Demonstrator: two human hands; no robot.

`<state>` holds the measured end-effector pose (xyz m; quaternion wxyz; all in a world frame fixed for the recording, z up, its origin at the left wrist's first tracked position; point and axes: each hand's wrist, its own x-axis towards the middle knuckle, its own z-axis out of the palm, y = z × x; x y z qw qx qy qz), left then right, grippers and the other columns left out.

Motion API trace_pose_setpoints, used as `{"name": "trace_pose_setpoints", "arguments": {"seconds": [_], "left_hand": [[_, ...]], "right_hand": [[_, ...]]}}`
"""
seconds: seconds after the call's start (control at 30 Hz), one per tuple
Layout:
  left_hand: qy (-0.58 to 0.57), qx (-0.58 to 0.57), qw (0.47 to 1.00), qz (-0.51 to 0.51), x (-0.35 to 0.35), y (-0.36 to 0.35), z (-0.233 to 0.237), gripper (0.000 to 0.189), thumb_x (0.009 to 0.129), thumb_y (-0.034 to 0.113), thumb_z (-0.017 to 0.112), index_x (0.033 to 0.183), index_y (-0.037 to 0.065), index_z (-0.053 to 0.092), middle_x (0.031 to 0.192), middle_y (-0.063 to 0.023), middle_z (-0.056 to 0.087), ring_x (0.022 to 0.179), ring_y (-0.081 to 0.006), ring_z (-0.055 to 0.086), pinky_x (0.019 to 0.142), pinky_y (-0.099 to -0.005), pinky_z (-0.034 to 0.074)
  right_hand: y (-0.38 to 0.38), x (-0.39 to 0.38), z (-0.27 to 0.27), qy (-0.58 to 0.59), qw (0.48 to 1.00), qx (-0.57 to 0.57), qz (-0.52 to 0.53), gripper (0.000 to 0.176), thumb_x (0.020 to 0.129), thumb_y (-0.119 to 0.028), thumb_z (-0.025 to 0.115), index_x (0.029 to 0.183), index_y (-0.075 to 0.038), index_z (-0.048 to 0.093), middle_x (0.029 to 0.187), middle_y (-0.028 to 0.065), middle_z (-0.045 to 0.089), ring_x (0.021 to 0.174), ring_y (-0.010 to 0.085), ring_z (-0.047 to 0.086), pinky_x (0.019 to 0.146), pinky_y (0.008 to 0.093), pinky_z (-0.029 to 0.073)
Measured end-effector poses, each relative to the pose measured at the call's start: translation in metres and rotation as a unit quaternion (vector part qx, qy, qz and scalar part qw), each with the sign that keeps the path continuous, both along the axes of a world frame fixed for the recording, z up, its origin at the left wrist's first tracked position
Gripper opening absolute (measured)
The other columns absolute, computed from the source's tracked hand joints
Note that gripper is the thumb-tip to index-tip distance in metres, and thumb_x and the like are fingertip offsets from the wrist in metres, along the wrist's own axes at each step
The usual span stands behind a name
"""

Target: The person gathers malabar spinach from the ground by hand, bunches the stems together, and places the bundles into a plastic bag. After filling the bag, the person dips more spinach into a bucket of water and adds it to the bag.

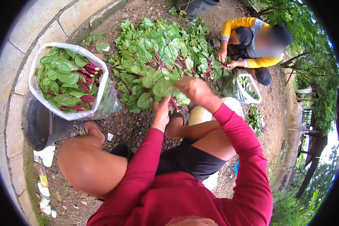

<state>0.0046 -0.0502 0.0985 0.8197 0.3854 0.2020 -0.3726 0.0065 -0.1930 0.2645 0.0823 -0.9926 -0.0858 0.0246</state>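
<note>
Stony ground point(120, 130) is noted below the left grip point(161, 112) and the right grip point(194, 90), and is bounded well to the left of both by stone edging point(17, 124). A broad pile of greens point(150, 49), red-stemmed and loosely heaped, is spread directly ahead of both grips. A co-worker point(248, 49) in yellow sleeves is observed crouched ahead and to the right of the right grip, at the pile's edge. A white sack point(103, 71), opened and filled with similar greens, is placed to the left of the left grip; a black tub point(45, 122) is seen partly covered by it. A pale rounded object point(231, 106) is located to the right of the right grip, partly hidden by the forearm and leg. A smaller clear bag point(254, 90), also containing greens, is recorded farther right. A leafy bunch point(163, 87) is found between the grips, over the pile's near edge. Its stems are grasped by the left grip. The right grip is blurred, its fingers curled at a leaf; whether the leaf is pinched cannot be told.
</note>
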Motion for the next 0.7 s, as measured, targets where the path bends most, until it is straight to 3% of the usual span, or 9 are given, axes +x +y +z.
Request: {"name": "trace_pose_setpoints", "arguments": {"seconds": [0.03,0.07,0.17,0.43,0.53,0.63,0.7], "left_hand": [[-0.007,-0.019,1.0,-0.013,-0.002,0.001,-0.015,0.017,0.088,0.023,0.078,0.099,0.015,0.068,0.087,0.0048,0.068,0.077,-0.0093,0.062,0.066,-0.0268,0.051],[-0.005,-0.051,0.999,-0.01,-0.001,0.004,-0.016,0.016,0.089,0.021,0.077,0.1,0.015,0.068,0.089,0.0043,0.068,0.078,-0.0095,0.062,0.067,-0.0268,0.051],[-0.009,-0.133,0.991,-0.016,0.002,0.013,-0.015,0.014,0.091,0.017,0.073,0.104,0.015,0.067,0.099,0.0023,0.069,0.085,-0.0108,0.064,0.073,-0.0285,0.055],[-0.039,-0.148,0.988,0.007,0.009,0.03,0.005,0.019,0.093,0.012,0.067,0.112,0.013,0.064,0.101,-0.0002,0.068,0.09,-0.0155,0.064,0.078,-0.032,0.056],[-0.025,-0.225,0.974,0.002,0.009,0.035,0.011,0.027,0.095,0.026,0.067,0.117,0.011,0.063,0.11,-0.0026,0.067,0.098,-0.0175,0.063,0.082,-0.0365,0.056],[-0.028,-0.319,0.947,-0.027,0.015,0.046,0.007,0.054,0.092,0.053,0.066,0.126,0.011,0.059,0.118,-0.0056,0.066,0.107,-0.0213,0.062,0.091,-0.0407,0.055],[0.023,-0.363,0.931,0.0,0.017,0.054,0.031,0.068,0.087,0.061,0.068,0.13,0.01,0.056,0.124,-0.0061,0.063,0.114,-0.0223,0.058,0.097,-0.0432,0.05]], "right_hand": [[0.006,-0.01,-0.015,0.037,0.998,-0.048,0.005,0.02,0.091,-0.016,0.062,0.109,-0.011,0.071,0.089,0.0115,0.068,0.083,0.0311,0.069,0.069,0.0418,0.057],[0.017,-0.017,-0.017,0.064,0.998,-0.006,-0.017,0.02,0.09,-0.018,0.063,0.108,-0.012,0.07,0.094,0.0117,0.068,0.084,0.0318,0.069,0.071,0.0419,0.057],[0.032,-0.023,-0.017,0.096,0.994,-0.018,-0.04,0.021,0.089,-0.018,0.064,0.108,-0.011,0.068,0.097,0.0125,0.068,0.086,0.0338,0.069,0.074,0.0428,0.057],[0.04,-0.032,-0.008,0.071,0.996,0.009,-0.051,0.019,0.089,-0.017,0.063,0.105,-0.008,0.068,0.094,0.0133,0.069,0.087,0.0355,0.068,0.076,0.0445,0.056],[0.04,-0.034,-0.01,0.06,0.997,0.019,-0.051,0.018,0.089,-0.017,0.063,0.104,-0.007,0.068,0.092,0.0135,0.069,0.087,0.0357,0.068,0.075,0.0446,0.056],[0.035,-0.033,-0.016,0.041,0.998,0.022,-0.045,0.019,0.089,-0.017,0.063,0.105,-0.008,0.067,0.092,0.0129,0.068,0.086,0.0346,0.068,0.075,0.0435,0.056],[0.034,-0.03,-0.015,0.041,0.999,0.001,-0.032,0.021,0.088,-0.016,0.063,0.107,-0.008,0.067,0.092,0.0123,0.068,0.085,0.0333,0.068,0.074,0.042,0.057]]}}
